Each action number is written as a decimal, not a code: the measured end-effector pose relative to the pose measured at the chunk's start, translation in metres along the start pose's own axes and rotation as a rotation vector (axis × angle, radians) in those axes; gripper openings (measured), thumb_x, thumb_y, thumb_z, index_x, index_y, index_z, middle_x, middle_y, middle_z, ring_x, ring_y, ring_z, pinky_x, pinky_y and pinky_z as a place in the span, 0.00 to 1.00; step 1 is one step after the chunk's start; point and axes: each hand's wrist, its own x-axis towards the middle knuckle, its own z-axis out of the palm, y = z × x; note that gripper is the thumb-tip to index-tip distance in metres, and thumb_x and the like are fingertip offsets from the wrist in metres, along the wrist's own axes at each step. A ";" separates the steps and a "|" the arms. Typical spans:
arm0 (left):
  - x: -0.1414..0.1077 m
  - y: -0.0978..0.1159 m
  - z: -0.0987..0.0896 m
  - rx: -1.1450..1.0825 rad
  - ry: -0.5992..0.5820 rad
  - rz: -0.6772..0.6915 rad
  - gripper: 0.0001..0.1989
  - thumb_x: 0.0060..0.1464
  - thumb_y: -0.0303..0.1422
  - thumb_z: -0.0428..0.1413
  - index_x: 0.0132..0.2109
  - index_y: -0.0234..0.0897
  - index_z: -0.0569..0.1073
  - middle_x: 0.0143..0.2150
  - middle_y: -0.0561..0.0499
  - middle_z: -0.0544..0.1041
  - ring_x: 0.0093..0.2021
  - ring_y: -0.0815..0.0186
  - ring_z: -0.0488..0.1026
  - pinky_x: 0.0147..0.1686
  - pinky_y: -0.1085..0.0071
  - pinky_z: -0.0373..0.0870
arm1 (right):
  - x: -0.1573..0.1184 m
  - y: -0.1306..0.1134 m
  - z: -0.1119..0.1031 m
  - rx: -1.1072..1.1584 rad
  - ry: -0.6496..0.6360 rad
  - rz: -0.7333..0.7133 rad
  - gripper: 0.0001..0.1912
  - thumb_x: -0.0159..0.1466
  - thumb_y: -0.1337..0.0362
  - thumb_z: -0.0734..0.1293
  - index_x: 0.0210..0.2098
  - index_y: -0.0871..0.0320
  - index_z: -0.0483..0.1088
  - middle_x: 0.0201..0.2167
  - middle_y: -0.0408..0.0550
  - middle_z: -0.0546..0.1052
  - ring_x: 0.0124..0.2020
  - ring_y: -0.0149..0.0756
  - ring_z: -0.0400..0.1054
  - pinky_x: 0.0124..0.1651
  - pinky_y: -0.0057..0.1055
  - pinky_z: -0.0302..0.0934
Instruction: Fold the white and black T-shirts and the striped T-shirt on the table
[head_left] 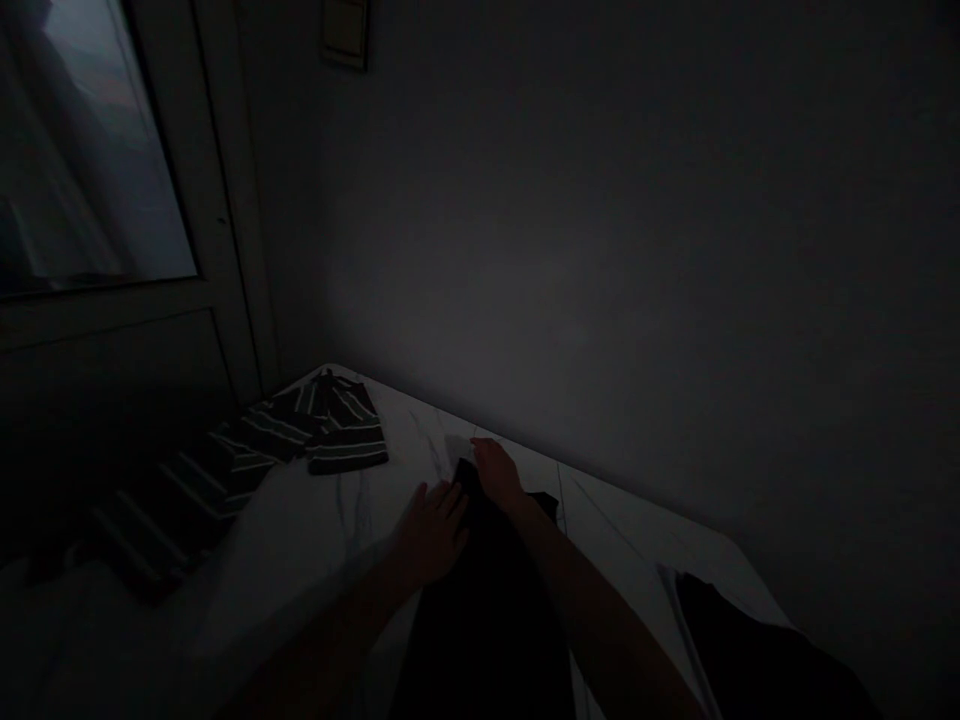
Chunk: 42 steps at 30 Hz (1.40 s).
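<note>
A long black cloth [487,620] lies on the white marbled table [300,540], running from the bottom edge toward the wall. My left hand [431,530] rests on the cloth's left edge near its far end, fingers spread. Over the far end of the same cloth is my right hand [495,470], its fingers pointing toward the wall; dim light hides whether they grip anything. A corner of the black cloth shows to the right of my right wrist.
A dark striped garment [349,430] spreads over the table's left side. Another black cloth [750,640] with a pale edge lies at the right. Behind the table stands a grey wall [562,250], with a glazed door [217,220] on the left.
</note>
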 end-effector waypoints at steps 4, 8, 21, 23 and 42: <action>0.000 0.000 0.001 -0.006 0.000 -0.007 0.26 0.67 0.46 0.45 0.67 0.42 0.67 0.70 0.45 0.65 0.70 0.50 0.59 0.68 0.40 0.50 | -0.028 0.010 0.001 -0.004 -0.056 -0.311 0.25 0.75 0.58 0.52 0.67 0.56 0.63 0.67 0.53 0.67 0.69 0.42 0.57 0.70 0.44 0.51; 0.000 -0.001 0.003 0.011 0.014 0.007 0.24 0.68 0.45 0.45 0.65 0.43 0.69 0.70 0.45 0.66 0.69 0.51 0.61 0.67 0.41 0.52 | -0.045 0.017 0.018 -0.007 -0.158 -0.340 0.30 0.75 0.54 0.51 0.71 0.63 0.55 0.72 0.58 0.57 0.73 0.47 0.47 0.72 0.49 0.47; 0.013 0.002 -0.005 0.114 0.001 0.015 0.26 0.69 0.37 0.41 0.70 0.38 0.62 0.72 0.41 0.61 0.70 0.48 0.59 0.65 0.40 0.57 | -0.088 0.076 -0.021 0.060 0.218 0.097 0.29 0.75 0.57 0.50 0.71 0.61 0.56 0.71 0.57 0.58 0.73 0.44 0.48 0.73 0.49 0.46; 0.017 0.016 -0.004 0.096 -0.008 0.075 0.27 0.69 0.38 0.41 0.71 0.38 0.60 0.73 0.41 0.59 0.72 0.49 0.55 0.66 0.40 0.55 | -0.117 0.101 -0.025 0.061 0.261 0.269 0.28 0.74 0.59 0.50 0.69 0.63 0.59 0.69 0.59 0.62 0.72 0.45 0.52 0.72 0.48 0.47; 0.059 0.118 0.022 0.049 -0.197 0.330 0.29 0.70 0.46 0.39 0.69 0.38 0.63 0.73 0.40 0.59 0.73 0.49 0.54 0.67 0.41 0.54 | -0.087 0.159 -0.047 0.100 0.065 0.234 0.12 0.67 0.57 0.67 0.40 0.56 0.81 0.41 0.49 0.83 0.45 0.38 0.75 0.52 0.29 0.61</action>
